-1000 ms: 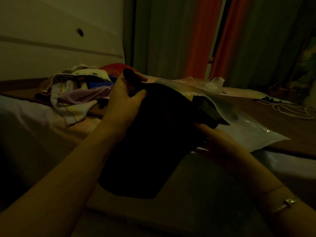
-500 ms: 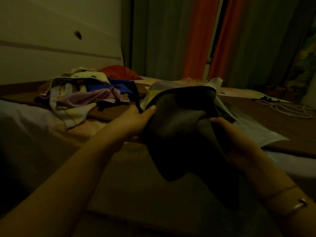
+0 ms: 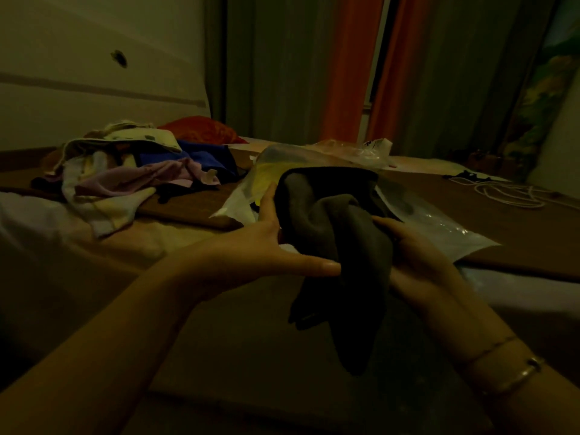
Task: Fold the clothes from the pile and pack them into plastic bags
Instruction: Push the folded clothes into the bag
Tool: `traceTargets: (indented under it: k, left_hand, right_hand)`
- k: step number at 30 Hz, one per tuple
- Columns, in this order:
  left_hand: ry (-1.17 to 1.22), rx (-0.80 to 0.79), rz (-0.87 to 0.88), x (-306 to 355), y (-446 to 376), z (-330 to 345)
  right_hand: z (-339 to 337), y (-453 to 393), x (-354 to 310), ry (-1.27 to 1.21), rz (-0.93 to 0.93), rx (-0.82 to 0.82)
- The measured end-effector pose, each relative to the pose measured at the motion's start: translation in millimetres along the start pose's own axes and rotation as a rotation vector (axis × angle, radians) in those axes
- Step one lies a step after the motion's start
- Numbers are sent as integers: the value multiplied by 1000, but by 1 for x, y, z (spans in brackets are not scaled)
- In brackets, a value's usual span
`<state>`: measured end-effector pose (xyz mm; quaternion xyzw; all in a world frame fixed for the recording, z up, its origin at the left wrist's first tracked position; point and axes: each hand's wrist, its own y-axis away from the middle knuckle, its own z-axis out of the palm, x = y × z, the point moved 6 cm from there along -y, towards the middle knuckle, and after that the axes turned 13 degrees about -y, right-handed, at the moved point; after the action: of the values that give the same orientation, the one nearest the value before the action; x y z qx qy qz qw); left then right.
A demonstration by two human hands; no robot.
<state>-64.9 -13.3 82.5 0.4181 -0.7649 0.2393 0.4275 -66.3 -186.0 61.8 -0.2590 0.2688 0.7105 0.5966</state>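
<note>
A dark grey garment (image 3: 339, 227) hangs bunched between my hands above the bed, its top edge lying at the mouth of a clear plastic bag (image 3: 439, 224) that holds something yellow. My left hand (image 3: 266, 246) lies flat against the garment's left side, fingers straight and pointing up, thumb stretched out under the cloth. My right hand (image 3: 417, 255) holds the garment from below on the right, with the cloth draped over its fingers, which are mostly hidden. The clothes pile (image 3: 119, 177), white, lilac and blue pieces, sits at the back left.
A red cloth (image 3: 201, 130) lies behind the pile by the pale headboard (image 3: 94, 73). More crumpled clear plastic (image 3: 370, 152) sits behind the bag. A white cord (image 3: 508, 193) is coiled on the brown cover at the right. Orange and grey curtains (image 3: 345, 73) hang behind the bed.
My left hand let go of the garment's top edge and dropped to its left side. The cloth, first held up as a flat sheet, now hangs bunched over my right hand.
</note>
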Motion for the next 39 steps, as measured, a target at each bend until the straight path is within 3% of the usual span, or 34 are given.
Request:
traceTargets:
  k: [7, 12, 16, 21, 25, 27, 29, 33, 39]
  left_hand:
    - [104, 135, -86, -19, -9, -6]
    - [244, 173, -117, -19, -1, -25]
    - [287, 232, -180, -31, 12, -39]
    - [384, 188, -165, -35, 16, -35]
    - [453, 133, -76, -25, 18, -35]
    - [421, 85, -71, -20, 18, -31]
    - [330, 76, -96, -17, 17, -27]
    - [-77, 103, -114, -16, 10, -20]
    - [-339, 76, -163, -17, -3, -24]
  right_hand:
    - [-12, 1, 8, 65, 151, 54]
    - [-27, 17, -14, 340, 145, 191]
    - [-44, 28, -12, 420, 181, 270]
    - [-46, 32, -15, 412, 147, 187]
    - [-37, 29, -31, 473, 4, 137]
    - [-33, 27, -38, 532, -57, 147]
    - [-24, 26, -35, 751, -89, 102]
    - [-17, 19, -12, 1227, -48, -56]
    - [-8, 16, -26, 1451, -213, -32]
